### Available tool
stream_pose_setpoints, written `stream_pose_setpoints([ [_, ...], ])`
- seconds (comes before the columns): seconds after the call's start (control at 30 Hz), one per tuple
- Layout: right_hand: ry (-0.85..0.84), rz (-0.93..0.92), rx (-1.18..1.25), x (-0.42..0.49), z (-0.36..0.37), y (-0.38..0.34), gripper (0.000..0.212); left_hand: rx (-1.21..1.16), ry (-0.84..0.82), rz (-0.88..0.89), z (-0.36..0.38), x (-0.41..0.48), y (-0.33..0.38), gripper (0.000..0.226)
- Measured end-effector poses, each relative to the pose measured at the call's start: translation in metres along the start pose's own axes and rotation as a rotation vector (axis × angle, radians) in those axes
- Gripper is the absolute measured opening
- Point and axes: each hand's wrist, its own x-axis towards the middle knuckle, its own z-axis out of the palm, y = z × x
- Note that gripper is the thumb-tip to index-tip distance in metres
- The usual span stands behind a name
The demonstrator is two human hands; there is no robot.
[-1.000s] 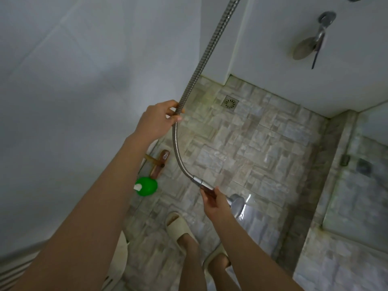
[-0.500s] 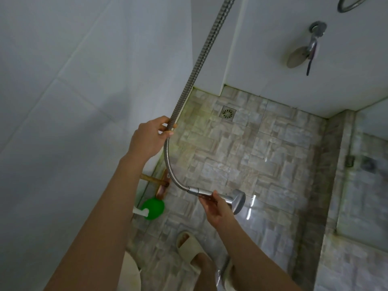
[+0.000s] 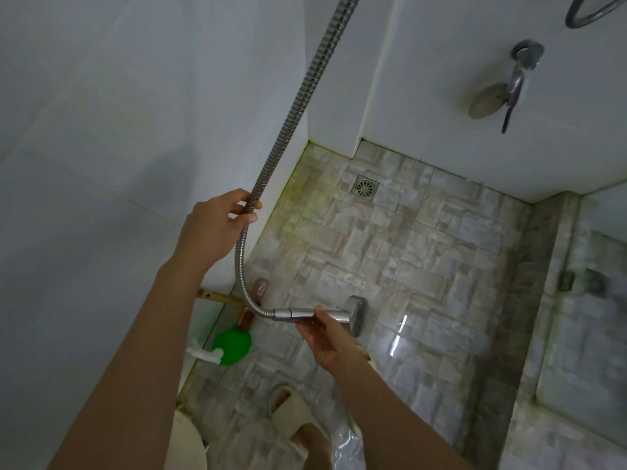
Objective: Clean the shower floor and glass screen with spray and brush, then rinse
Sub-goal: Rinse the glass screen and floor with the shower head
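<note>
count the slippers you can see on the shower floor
1: a beige slipper at the bottom middle of the view, just left of the right forearm. Another may be hidden behind that arm.

Ribbed, shiny metal hose [image 3: 296, 106]; smooth, polished metal shower head [image 3: 358, 313]. Stone-patterned tile floor [image 3: 441, 259], glossy where wet; smooth white tile walls [image 3: 101, 147]. Smooth green plastic bottle [image 3: 232, 346].

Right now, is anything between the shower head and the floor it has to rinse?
Nothing visible. The shower head, held by the right hand, faces bare floor tiles; the green item lies behind it by the wall.
</note>
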Motion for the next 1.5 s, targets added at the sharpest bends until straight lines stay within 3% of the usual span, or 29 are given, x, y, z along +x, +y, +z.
stream_pose_setpoints([
  [0.53, -0.078, -0.126, -0.144, 0.017, 0.032, -0.055, 0.007, -0.054, 0.071, -0.063, -0.003, 0.016, -0.001, 0.012],
  [0.63, -0.118, -0.161, -0.179, 0.022, 0.041, -0.063, 0.016, -0.046, 0.081, -0.069, -0.004, 0.019, 0.0, 0.012],
  [0.73, -0.145, -0.211, -0.239, 0.029, 0.05, -0.073, 0.023, -0.04, 0.085, -0.068, -0.004, 0.021, 0.0, 0.012],
  [1.07, -0.197, -0.422, -0.381, 0.027, 0.085, -0.122, 0.007, -0.107, 0.077, -0.063, -0.002, 0.032, -0.004, 0.013],
  [1.33, -0.193, -0.57, -0.47, 0.023, 0.113, -0.154, 0.012, -0.279, 0.112, -0.08, -0.006, 0.044, -0.001, 0.007],
  [1.5, -0.208, -0.674, -0.575, 0.017, 0.133, -0.17, 0.023, -0.283, 0.113, -0.051, -0.004, 0.048, 0.015, 0.022],
])
